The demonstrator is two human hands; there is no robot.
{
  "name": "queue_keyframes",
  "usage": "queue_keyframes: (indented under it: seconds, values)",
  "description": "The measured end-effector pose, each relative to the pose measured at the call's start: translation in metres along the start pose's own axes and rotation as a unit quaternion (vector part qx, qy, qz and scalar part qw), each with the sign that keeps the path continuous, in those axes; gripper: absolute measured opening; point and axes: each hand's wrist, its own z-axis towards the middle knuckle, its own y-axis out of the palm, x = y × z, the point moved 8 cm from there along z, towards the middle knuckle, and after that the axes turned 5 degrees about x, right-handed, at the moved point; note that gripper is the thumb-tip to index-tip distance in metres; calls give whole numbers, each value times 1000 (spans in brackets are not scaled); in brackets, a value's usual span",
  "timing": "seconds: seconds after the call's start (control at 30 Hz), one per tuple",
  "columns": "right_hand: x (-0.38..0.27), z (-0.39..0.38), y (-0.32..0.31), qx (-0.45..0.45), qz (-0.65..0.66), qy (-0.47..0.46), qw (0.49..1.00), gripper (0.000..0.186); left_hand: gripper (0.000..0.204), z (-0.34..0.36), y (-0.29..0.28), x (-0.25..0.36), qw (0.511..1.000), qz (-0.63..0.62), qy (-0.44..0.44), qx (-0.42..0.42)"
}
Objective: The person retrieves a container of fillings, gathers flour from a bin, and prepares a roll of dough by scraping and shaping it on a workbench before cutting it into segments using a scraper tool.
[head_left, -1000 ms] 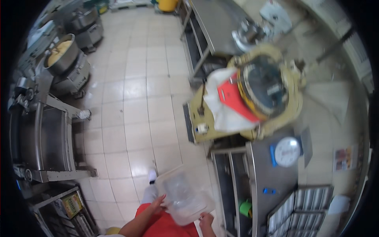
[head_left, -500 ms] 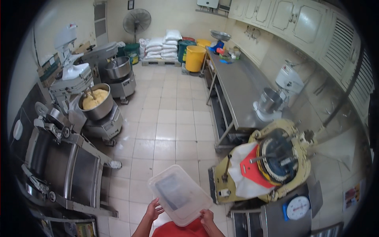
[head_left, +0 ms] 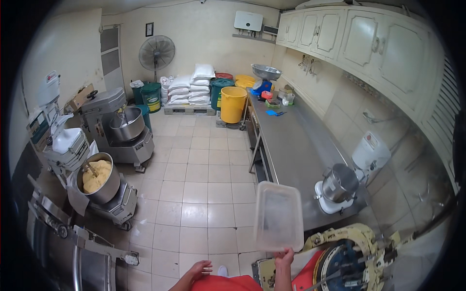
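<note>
My right hand [head_left: 284, 257] grips the near edge of a translucent white plastic tub [head_left: 279, 218], rectangular with rounded corners. The tub is held up to the right of my body, by the front corner of the steel table [head_left: 286, 140]. Away from it, in front of my red shirt, my left hand [head_left: 200, 268] has its fingers stretched out and holds nothing. Close to my right forearm stands a cream-coloured machine [head_left: 359, 233] with a round dark head and a red panel.
On the left, a mixer bowl [head_left: 102, 186] holds yellow dough, with a second mixer [head_left: 128, 131] behind. A roller machine [head_left: 92, 257] stands at near left. A small mixer [head_left: 340, 184] sits on the table. White sacks [head_left: 189, 89] and a yellow bin [head_left: 233, 104] line the back.
The tub has swung right and up, and is more upright. My left hand has let go of it; my right hand still holds it. The view has tilted up and come closer to the table.
</note>
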Motion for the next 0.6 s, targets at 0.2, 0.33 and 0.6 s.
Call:
queue_keyframes:
  seconds: [0.2, 0.33, 0.6]
  values:
    - [-6, 180, 169, 26, 80, -102, 991, 45, 47, 74, -44, 127, 987, -122, 54, 88]
    - [45, 229, 295, -89, -31, 49, 994, 53, 46, 137, -68, 193, 980, -153, 11, 125]
    - [12, 279, 355, 43, -165, 21, 985, 58, 23, 343, -3, 473, 993, 37, 38, 109]
